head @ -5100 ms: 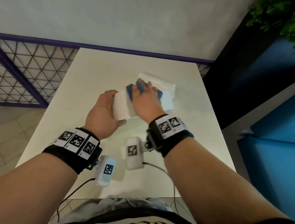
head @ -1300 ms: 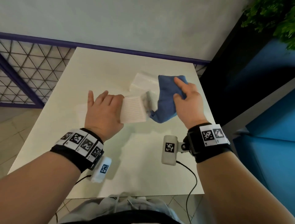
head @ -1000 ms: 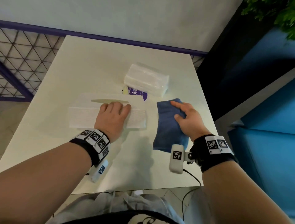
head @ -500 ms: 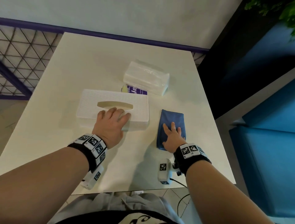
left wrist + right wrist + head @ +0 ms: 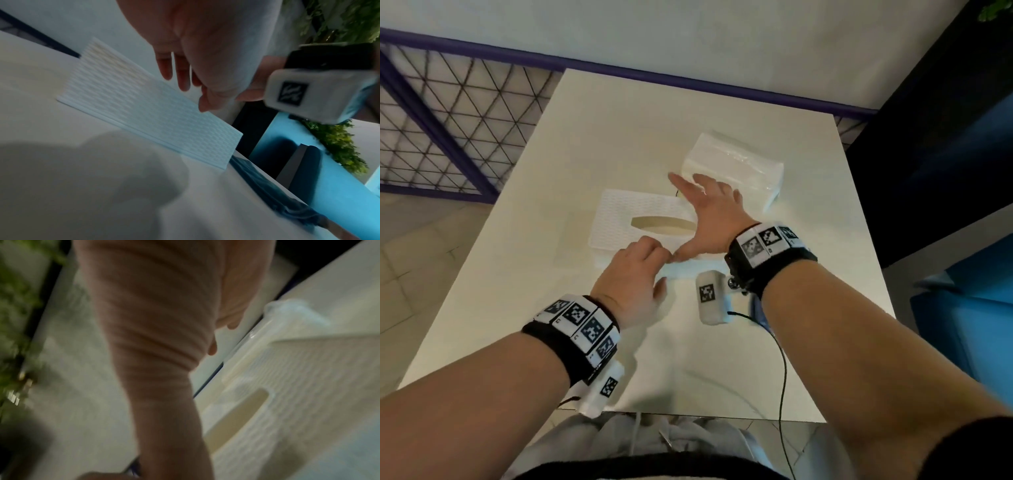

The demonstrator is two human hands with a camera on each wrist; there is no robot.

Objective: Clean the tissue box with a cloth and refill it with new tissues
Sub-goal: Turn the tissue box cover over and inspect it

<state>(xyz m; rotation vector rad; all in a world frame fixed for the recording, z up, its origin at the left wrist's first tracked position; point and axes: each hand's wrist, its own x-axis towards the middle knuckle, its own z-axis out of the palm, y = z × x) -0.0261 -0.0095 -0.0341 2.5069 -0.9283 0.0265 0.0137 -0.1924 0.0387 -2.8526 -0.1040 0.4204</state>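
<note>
The white textured tissue box (image 5: 619, 219) lies flat on the table, its empty slot (image 5: 662, 222) facing up. My right hand (image 5: 705, 202) hovers over the box's right end with fingers spread and holds nothing; its fingertips reach the near side of the wrapped tissue pack (image 5: 736, 168). My left hand (image 5: 650, 253) sits at the box's front edge with fingers loosely bent and empty, just above the box's side (image 5: 156, 116) in the left wrist view. The blue cloth (image 5: 267, 186) lies on the table right of the box, largely hidden under my right wrist in the head view.
The white table (image 5: 619, 120) ends at a purple-trimmed wall at the back. A mesh railing (image 5: 448, 120) stands at the left, and blue furniture (image 5: 962, 291) is close on the right. Wrist camera cables (image 5: 784, 359) trail over the near table edge.
My right hand has left the blue cloth and moved up and left over the box toward the tissue pack. My left hand has drawn back from the box top to its front edge.
</note>
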